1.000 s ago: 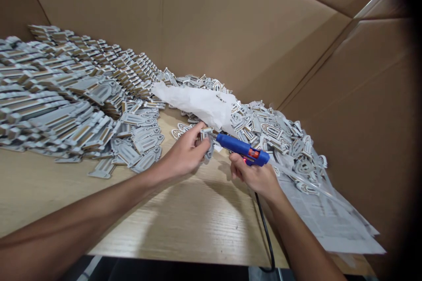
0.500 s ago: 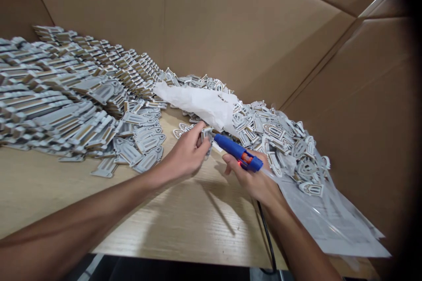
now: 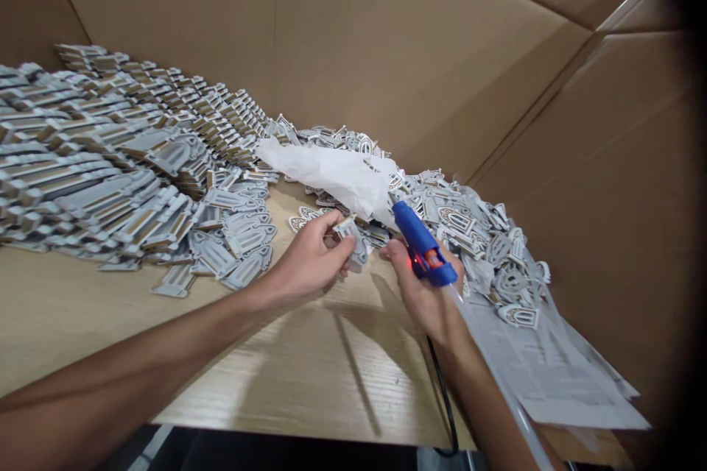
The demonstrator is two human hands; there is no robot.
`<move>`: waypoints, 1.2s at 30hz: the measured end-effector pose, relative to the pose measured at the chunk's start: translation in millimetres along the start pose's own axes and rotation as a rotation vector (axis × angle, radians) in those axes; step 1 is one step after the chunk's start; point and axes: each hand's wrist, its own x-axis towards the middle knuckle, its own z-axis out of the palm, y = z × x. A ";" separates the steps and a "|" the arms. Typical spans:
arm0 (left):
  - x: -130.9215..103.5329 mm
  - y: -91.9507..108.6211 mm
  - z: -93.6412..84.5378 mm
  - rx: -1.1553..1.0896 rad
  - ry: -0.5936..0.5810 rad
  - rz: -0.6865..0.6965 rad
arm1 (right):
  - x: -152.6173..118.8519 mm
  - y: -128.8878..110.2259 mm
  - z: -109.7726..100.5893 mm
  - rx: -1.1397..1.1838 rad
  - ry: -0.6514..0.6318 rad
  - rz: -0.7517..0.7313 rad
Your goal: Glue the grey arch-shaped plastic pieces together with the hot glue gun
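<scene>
Between the thumb and fingers of my left hand (image 3: 317, 254) is a small grey-and-white arch-shaped piece (image 3: 352, 241), its flat face turned partly up. My right hand (image 3: 423, 283) is wrapped round a blue glue gun (image 3: 415, 229) with a red light glowing near its grip. The nozzle points up and away, apart from the piece. A clear glue stick (image 3: 456, 296) runs out of the gun's back end, and a black cord (image 3: 442, 383) hangs below my right hand. A few patterned arch pieces (image 3: 301, 219) lie just beyond my left hand.
Stacked rows of assembled arch pieces (image 3: 93, 154) fill the left of the wooden table (image 3: 265, 383). A loose heap of pieces (image 3: 469, 228) lies at right, with a crumpled white sheet (image 3: 331, 173) and plastic bag (image 3: 552, 368) near it. Cardboard walls (image 3: 359, 37) stand behind.
The glue gun has moved right and away from the piece, its nozzle now tilted further upward. My left hand has turned the piece so that its face shows more.
</scene>
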 end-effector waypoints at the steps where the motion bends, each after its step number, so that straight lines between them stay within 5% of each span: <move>1: 0.8 1.5 -0.2 -0.062 -0.015 -0.014 | 2.4 1.6 -0.2 0.030 -0.038 0.063; 7: 2.5 6.7 -1.8 -0.172 -0.053 -0.092 | 10.7 6.5 1.3 0.245 -0.362 0.263; 10: -0.5 8.3 -4.4 -0.088 -0.087 -0.016 | 13.0 8.1 -1.6 0.287 -0.360 0.233; 15: -5.1 12.4 -13.3 0.485 -0.184 0.355 | 17.6 17.0 -11.6 0.235 -0.231 0.180; 18: -4.6 12.6 -17.1 0.631 -0.194 0.447 | 17.8 18.8 -13.0 0.262 -0.198 0.178; 20: -2.5 14.2 -20.1 0.734 -0.105 0.495 | 17.6 17.8 -12.2 0.260 -0.168 0.174; 23: 1.3 22.9 -30.4 0.968 0.234 0.513 | 18.0 15.8 -12.0 0.256 -0.084 0.160; 26: 2.8 38.7 -49.2 1.153 0.639 0.340 | 19.0 15.3 -13.6 0.270 -0.021 0.181; 29: 2.7 52.9 -68.2 1.229 0.874 0.166 | 19.9 15.8 -14.2 0.270 -0.001 0.199; 33: 7.5 49.4 -74.1 1.316 0.816 0.151 | 19.8 16.3 -11.7 0.174 -0.010 0.201; 36: 13.9 28.5 -64.9 1.414 0.333 0.229 | 18.6 15.6 -9.4 0.032 0.021 0.134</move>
